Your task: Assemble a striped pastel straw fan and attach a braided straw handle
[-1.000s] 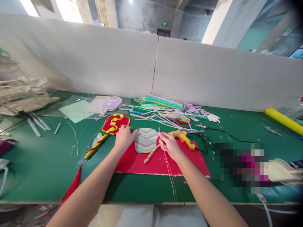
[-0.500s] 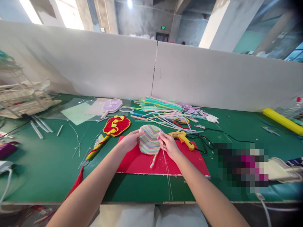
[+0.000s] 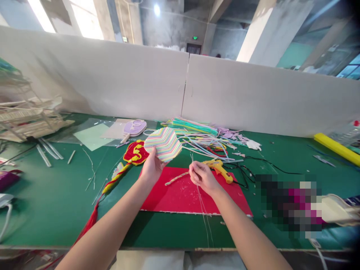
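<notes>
A round panel with pastel zigzag stripes [image 3: 164,144] is tilted up in my left hand [image 3: 152,168], thumb across its lower edge. My right hand [image 3: 204,177] pinches thin pale threads [image 3: 204,215], which stick out above the fingers and hang down past the front of a red board [image 3: 174,198]. A striped, twisted stick [image 3: 176,178] extends left from the right fingers over the board; I cannot tell if they hold it. Just right of that hand lies a yellow glue gun [image 3: 222,171]. The panel partly covers a red fan with yellow trim [image 3: 134,153].
Behind the hands lie many coloured pipe cleaners [image 3: 197,127] and red-handled pliers [image 3: 216,151]. A lilac fan [image 3: 135,127] rests at back left near a pale green sheet [image 3: 93,136]. A black cord [image 3: 270,168] crosses the right side. A white partition [image 3: 112,78] bounds the table.
My left hand has lifted and turned the striped panel up and left, away from my right hand. The right hand stays near its place with the threads.
</notes>
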### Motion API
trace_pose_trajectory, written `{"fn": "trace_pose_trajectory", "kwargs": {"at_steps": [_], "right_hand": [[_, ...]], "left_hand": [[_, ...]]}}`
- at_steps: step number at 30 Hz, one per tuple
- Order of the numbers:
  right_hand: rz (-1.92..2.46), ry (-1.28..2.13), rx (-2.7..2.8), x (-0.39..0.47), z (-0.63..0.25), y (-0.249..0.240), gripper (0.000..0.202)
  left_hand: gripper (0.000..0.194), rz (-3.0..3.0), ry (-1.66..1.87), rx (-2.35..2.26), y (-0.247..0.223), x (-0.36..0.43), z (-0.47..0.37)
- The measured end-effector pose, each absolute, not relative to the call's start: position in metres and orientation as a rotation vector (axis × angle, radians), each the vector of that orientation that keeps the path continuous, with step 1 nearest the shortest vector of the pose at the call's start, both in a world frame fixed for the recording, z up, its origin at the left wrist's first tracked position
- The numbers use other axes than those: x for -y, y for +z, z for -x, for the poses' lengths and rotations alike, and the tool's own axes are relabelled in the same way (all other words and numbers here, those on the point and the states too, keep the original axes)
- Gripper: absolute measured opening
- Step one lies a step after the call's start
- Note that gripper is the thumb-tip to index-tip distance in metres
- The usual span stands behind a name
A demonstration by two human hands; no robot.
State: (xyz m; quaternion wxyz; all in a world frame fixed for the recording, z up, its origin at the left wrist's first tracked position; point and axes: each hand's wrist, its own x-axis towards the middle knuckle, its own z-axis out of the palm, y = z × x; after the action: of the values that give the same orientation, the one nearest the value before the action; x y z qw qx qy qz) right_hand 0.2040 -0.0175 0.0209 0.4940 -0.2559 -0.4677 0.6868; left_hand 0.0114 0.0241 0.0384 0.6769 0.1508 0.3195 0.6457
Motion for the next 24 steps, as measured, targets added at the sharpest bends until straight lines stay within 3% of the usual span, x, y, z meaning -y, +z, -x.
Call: {"fn": "trace_pose_trajectory", "kwargs": {"at_steps": [13, 24], "right_hand": [[0.924, 1.413, 1.454, 0.030, -0.202, 0.036, 0.030], [0.898, 1.568, 1.385, 0.028, -0.203, 0.032, 0.030]], "left_hand": [[0.022, -0.313, 1.282, -0.752, 0.055, -0.014, -0.060], [0.024, -0.322, 1.335, -0.764, 0.041, -0.020, -0.055]]}}
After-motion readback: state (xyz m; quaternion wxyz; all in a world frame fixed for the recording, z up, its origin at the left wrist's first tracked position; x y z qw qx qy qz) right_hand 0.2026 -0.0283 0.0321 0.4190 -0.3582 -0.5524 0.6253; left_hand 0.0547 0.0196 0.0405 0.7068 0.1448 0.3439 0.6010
